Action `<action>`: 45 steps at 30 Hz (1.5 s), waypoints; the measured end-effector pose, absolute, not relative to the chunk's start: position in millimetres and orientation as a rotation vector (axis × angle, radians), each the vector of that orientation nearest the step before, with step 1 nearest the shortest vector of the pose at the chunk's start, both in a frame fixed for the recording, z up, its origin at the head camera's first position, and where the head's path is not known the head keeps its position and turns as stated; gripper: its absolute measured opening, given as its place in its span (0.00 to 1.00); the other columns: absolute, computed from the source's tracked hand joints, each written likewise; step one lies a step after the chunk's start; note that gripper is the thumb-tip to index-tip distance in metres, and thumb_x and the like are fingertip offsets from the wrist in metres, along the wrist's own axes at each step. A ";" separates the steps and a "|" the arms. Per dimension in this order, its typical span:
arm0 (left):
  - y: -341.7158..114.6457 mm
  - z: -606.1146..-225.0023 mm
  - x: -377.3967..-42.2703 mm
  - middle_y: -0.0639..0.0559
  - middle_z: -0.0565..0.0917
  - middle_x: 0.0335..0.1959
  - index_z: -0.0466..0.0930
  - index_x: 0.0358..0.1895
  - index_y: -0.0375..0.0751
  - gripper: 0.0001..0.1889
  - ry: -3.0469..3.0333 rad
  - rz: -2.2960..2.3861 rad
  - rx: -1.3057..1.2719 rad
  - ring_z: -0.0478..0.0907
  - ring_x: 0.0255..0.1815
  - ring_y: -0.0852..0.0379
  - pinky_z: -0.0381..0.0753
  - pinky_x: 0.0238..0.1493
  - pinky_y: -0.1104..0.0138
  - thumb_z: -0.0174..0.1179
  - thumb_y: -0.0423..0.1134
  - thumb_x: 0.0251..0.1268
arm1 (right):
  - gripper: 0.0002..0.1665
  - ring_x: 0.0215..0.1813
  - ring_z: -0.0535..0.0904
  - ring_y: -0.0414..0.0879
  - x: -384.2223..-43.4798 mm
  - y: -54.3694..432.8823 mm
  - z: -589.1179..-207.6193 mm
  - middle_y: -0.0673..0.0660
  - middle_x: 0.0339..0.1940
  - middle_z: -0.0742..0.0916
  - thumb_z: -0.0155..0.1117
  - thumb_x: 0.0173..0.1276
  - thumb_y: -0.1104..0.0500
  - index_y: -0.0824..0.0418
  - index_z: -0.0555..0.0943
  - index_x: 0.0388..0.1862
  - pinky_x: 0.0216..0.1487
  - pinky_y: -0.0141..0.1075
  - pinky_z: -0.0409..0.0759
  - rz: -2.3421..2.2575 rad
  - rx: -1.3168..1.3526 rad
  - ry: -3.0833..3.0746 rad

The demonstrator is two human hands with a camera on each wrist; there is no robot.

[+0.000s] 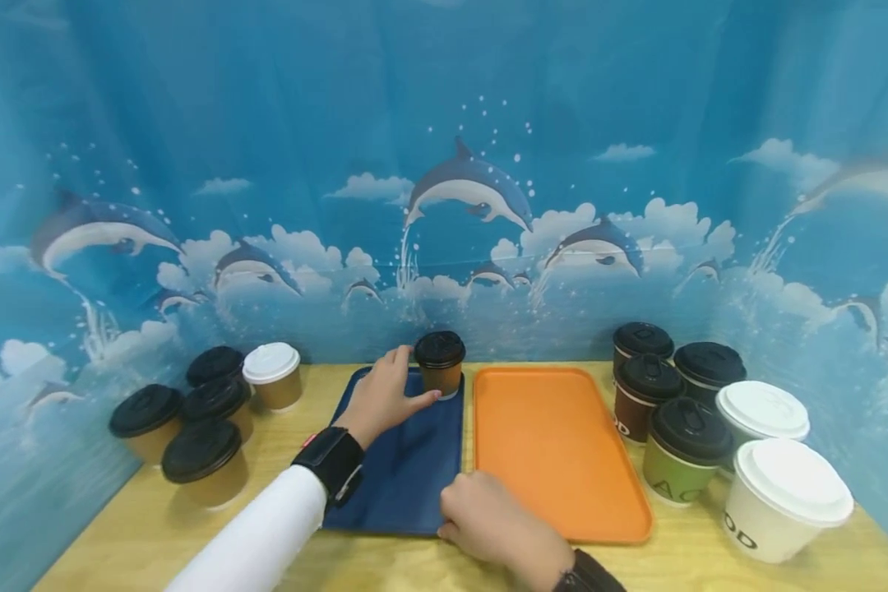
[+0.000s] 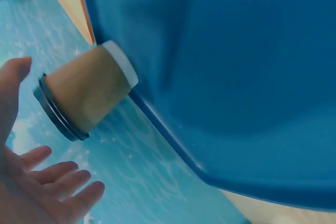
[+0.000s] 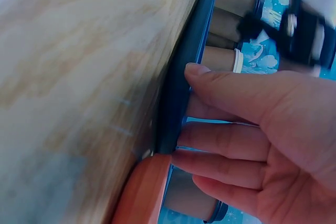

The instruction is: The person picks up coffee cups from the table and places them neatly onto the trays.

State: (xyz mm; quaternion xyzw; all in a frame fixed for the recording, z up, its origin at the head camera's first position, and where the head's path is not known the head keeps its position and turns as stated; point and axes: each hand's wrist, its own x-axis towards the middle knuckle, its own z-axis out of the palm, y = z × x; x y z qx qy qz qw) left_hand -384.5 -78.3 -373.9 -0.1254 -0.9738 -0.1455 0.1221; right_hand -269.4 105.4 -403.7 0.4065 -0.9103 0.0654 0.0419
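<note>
My right hand [image 1: 488, 518] is closest to me, at the near right corner of the blue tray [image 1: 407, 485]. Its fingers are bent, with the thumb and fingertips by the rim, but I can't tell if they pinch it. The trays lie on a yellow wooden table [image 1: 385, 567], with the orange tray [image 1: 540, 444] just beside the blue one. On my right stand six lidded cups [image 1: 686, 436], four with black lids and two with white. On my left stand five tan cups [image 1: 216, 398], four black-topped and one white-topped. Farther out, my left hand [image 1: 381, 395] is open, thumb spread, just beside a brown paper cup with a black lid [image 1: 441, 370]. That cup stands upright at the blue tray's far right corner. Behind everything hangs a blue dolphin curtain [image 1: 355, 99].
</note>
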 end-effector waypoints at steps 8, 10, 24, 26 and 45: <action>-115.2 -375.3 -332.8 0.34 0.79 0.60 0.70 0.67 0.30 0.41 -2.692 -0.277 -0.442 0.80 0.58 0.39 0.81 0.54 0.48 0.74 0.53 0.58 | 0.19 0.19 0.70 0.35 -273.9 117.4 -400.7 0.42 0.13 0.74 0.75 0.62 0.54 0.50 0.79 0.15 0.23 0.29 0.69 0.269 1.198 -2.794; -133.0 -372.6 -319.1 0.33 0.80 0.57 0.71 0.64 0.28 0.39 -2.640 -0.269 -0.437 0.81 0.56 0.37 0.82 0.52 0.47 0.75 0.50 0.56 | 0.20 0.18 0.69 0.34 -274.2 118.7 -400.1 0.41 0.13 0.73 0.74 0.64 0.54 0.50 0.78 0.14 0.24 0.29 0.68 0.304 1.202 -2.813; -260.1 -335.2 -277.3 0.14 0.64 0.64 0.63 0.66 0.16 0.47 -2.682 -0.358 0.038 0.62 0.64 0.18 0.65 0.59 0.29 0.70 0.55 0.61 | 0.20 0.17 0.67 0.34 -275.2 118.0 -391.8 0.41 0.12 0.73 0.73 0.66 0.55 0.50 0.78 0.14 0.24 0.29 0.68 0.346 1.223 -2.881; -272.9 -340.2 -272.8 0.13 0.65 0.62 0.62 0.66 0.14 0.50 -2.734 -0.369 0.057 0.62 0.62 0.17 0.66 0.58 0.29 0.69 0.59 0.62 | 0.19 0.17 0.68 0.34 -274.9 115.3 -392.1 0.41 0.13 0.74 0.73 0.66 0.54 0.50 0.79 0.15 0.25 0.30 0.69 0.338 1.234 -2.879; -299.6 -370.5 -249.3 0.16 0.72 0.58 0.75 0.57 0.19 0.38 -2.737 -0.334 0.019 0.70 0.55 0.19 0.71 0.53 0.31 0.74 0.52 0.57 | 0.20 0.16 0.68 0.32 -270.7 105.3 -395.3 0.40 0.11 0.74 0.73 0.66 0.55 0.50 0.80 0.14 0.24 0.27 0.68 0.368 1.280 -2.888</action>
